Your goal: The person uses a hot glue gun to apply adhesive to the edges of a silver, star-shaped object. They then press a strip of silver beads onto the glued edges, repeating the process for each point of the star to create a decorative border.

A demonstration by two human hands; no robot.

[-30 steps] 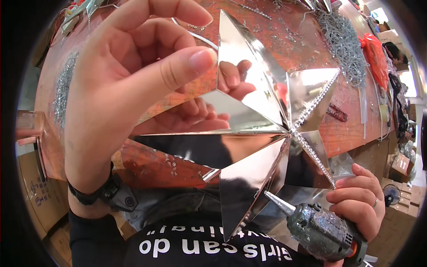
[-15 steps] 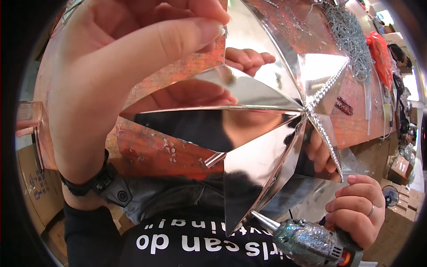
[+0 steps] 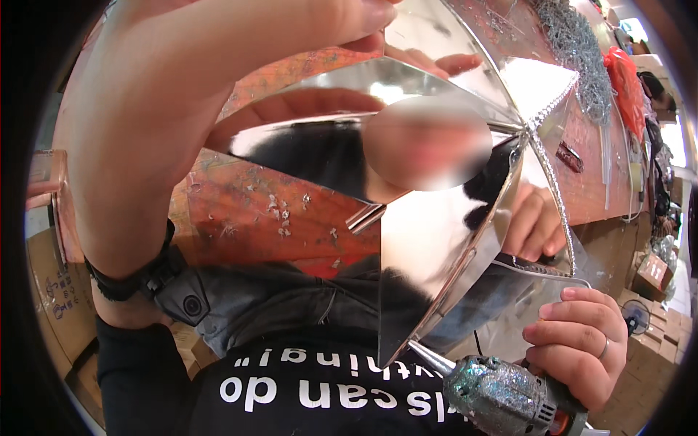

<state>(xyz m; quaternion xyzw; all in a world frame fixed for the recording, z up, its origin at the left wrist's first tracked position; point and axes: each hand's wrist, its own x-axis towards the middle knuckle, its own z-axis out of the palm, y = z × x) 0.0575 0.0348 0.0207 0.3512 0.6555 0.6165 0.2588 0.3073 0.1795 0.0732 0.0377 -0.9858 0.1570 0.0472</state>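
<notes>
A large mirror-finish silver star [image 3: 429, 232] with folded, raised points is tilted over the table edge and my lap. A sparkling rhinestone-like trim [image 3: 560, 207] runs along its right-hand ridges. My left hand [image 3: 305, 33] pinches the star near its upper point, with the fingertips partly cut off by the top edge. Closed around a glitter-covered glue gun [image 3: 498, 389], my right hand [image 3: 582, 345] is at lower right. The gun's metal nozzle [image 3: 430, 357] meets the star's lower point at its edge. Reflections of hands show in the panels.
The worn orange-red table [image 3: 269, 189] carries dried glue bits. A tangled silver trim heap [image 3: 574, 54], a red plastic bag [image 3: 624, 87] and a small dark red object [image 3: 570, 156] lie at right. Cardboard boxes [image 3: 654, 341] and a small fan [image 3: 635, 318] stand lower right.
The star has shifted up and slightly right, together with my left hand. The nozzle stays against the lower point, and my right hand has barely moved.
</notes>
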